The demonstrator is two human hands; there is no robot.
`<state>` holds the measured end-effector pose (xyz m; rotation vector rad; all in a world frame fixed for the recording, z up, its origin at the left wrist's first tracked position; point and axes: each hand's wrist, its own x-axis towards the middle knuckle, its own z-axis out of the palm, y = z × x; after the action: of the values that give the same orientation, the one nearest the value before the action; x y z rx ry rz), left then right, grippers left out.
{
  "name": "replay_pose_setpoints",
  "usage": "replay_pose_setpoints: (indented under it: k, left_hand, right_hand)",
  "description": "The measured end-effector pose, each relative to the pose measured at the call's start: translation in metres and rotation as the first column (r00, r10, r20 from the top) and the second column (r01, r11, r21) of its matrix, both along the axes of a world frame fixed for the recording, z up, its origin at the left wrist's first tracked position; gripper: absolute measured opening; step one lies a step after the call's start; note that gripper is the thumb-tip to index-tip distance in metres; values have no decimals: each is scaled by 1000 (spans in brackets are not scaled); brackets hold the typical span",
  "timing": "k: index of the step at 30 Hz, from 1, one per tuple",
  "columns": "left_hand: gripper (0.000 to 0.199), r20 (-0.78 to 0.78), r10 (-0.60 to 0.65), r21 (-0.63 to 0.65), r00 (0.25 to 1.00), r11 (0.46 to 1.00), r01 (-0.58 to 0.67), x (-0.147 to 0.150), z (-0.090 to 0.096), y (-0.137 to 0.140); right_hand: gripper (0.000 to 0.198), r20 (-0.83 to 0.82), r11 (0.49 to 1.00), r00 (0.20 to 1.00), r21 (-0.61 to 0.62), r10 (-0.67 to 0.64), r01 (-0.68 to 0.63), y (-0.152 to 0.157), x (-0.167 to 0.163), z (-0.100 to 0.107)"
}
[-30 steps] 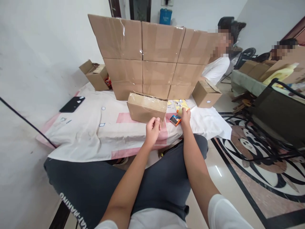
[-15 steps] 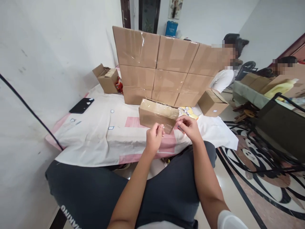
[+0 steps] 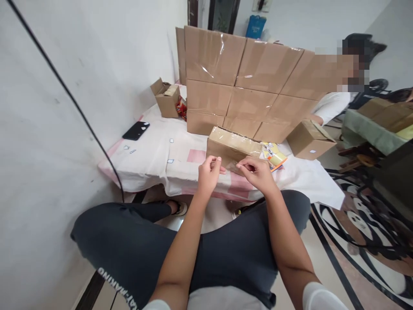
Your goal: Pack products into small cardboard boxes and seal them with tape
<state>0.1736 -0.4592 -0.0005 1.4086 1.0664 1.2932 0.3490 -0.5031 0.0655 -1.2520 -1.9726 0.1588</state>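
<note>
My left hand (image 3: 208, 175) is held up before the front of a small taped cardboard box (image 3: 224, 148), thumb and forefinger pressed together. Whatever may be in that pinch is too small to make out. My right hand (image 3: 258, 175) hovers by the box's right end, also closed in a pinch with its palm turned down. Any item between its fingertips cannot be made out either. Just behind the right hand lies a yellow and white printed sheet (image 3: 272, 154) with an orange and blue edge.
A tall wall of taped cardboard (image 3: 251, 82) stands behind the small box. An open carton (image 3: 167, 103) stands at the back left, another carton (image 3: 309, 140) at right. A black phone-like slab (image 3: 136, 130) and small white stickers (image 3: 171, 161) lie on the tablecloth. Another person's sleeve (image 3: 334, 107) shows behind.
The view has swung left, so the table appears further right. Both hands stay pinched in front of the box. A tiny white bit at my left fingertips no longer shows.
</note>
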Motion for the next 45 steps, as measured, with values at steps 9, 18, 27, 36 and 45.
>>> replay_pose_setpoints:
  k: [9,18,27,36,45]
  left_hand:
    - [29,-269,165,130,949,982,-134,-67,-17,0]
    - [27,-542,225,463,810,884,64,-49,21,47]
    - [81,-895,133,402,426,655,640,-47,44,166]
    - [74,-670,113,604,734,658,450,-38,4,154]
    - [63,-594,78,655,801,625,425,-49,-11,158]
  right_hand:
    - [18,-183,998,982,6,-53,56,1,21,-8]
    - [14,-176,995,984,91,-28,44,1,39,1]
    - [9,-150,997,988,-72,30,-41,34,16,31]
    - [15,-182,961,983,-271,8,-58,112,-13,50]
    - [17,51,947,999,-320,-10,25,168,-13,30]
